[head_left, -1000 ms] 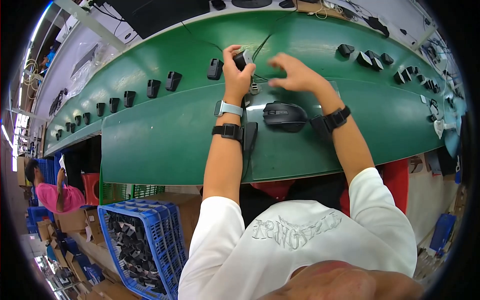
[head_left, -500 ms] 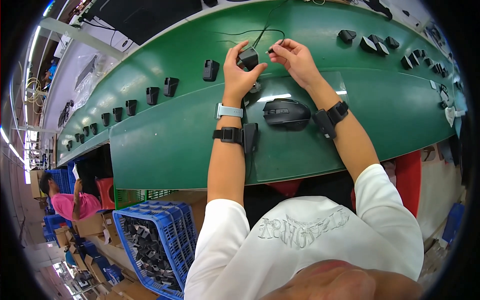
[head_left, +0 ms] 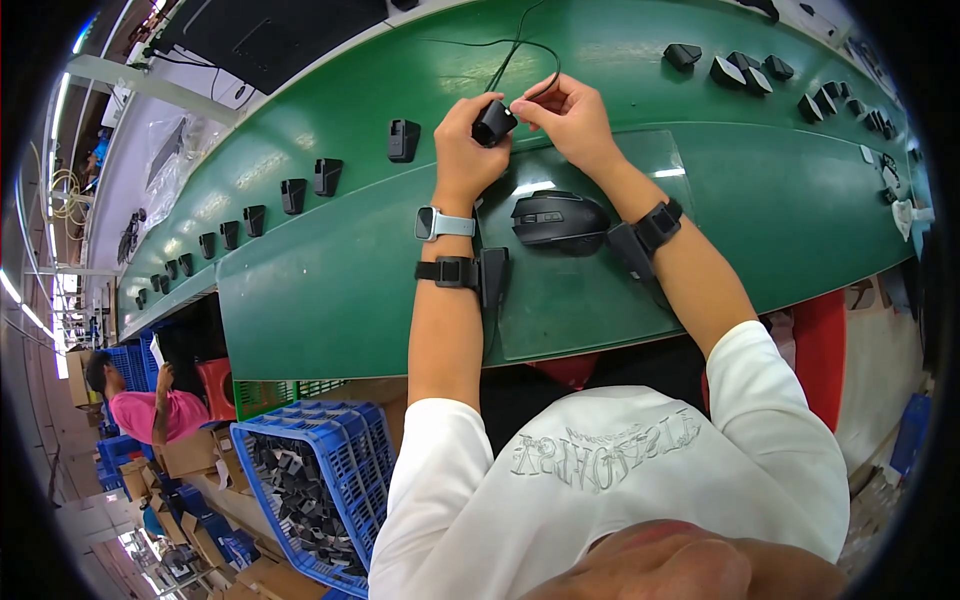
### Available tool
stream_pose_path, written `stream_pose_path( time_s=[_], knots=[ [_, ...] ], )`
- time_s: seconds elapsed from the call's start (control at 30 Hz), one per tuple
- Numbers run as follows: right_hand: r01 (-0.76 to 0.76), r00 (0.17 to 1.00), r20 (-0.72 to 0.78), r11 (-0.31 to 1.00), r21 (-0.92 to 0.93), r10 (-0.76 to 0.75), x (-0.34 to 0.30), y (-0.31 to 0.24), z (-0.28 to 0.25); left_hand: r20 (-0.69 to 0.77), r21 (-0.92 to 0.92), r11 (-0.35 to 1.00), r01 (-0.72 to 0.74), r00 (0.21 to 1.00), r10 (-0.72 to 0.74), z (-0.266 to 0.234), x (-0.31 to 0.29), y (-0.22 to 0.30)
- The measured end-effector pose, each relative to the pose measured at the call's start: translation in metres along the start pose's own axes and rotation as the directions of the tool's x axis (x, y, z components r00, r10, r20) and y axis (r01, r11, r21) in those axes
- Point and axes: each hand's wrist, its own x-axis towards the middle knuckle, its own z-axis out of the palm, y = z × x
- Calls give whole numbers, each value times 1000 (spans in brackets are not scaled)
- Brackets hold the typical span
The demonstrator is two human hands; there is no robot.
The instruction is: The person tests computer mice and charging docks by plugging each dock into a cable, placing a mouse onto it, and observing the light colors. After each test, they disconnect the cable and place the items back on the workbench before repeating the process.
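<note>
My left hand (head_left: pixel 466 152) is closed around a small black boxy device (head_left: pixel 491 123), its fingers wrapped over the far side. The fingertips of my right hand (head_left: pixel 574 122) pinch the end of a thin black cable (head_left: pixel 556 62) right at the device's upper right edge. Whether the plug sits inside the device cannot be made out, as fingers cover it. A black computer mouse (head_left: pixel 558 222) lies on a clear sheet (head_left: pixel 590 310) between my forearms.
Similar black devices (head_left: pixel 403 141) stand in a row along the green table (head_left: pixel 330 290) to the left. More black pieces (head_left: pixel 728 72) lie at the far right. A blue crate (head_left: pixel 345 425) of black parts is at lower left; a person in pink (head_left: pixel 160 412) sits beyond.
My right hand has moved left with the cable end, up against the device. My left hand has turned the device and closed more tightly around it.
</note>
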Motion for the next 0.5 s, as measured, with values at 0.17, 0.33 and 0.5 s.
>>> stream_pose_path(
  time_s=[0.17,0.33,0.5],
  knots=[
    [-34,999,22,998,-48,35,-1,7,-1,-3,30,1000,0,1000,1,4,-1,-3],
    [-174,983,27,973,-155,180,2,0,3,0,69,998,7,1000,-7,5,-1,-6],
    [129,928,351,772,-622,127,-34,-53,-22,-197,-14,968,250,948,-248,-1,-2,-7]
  ],
)
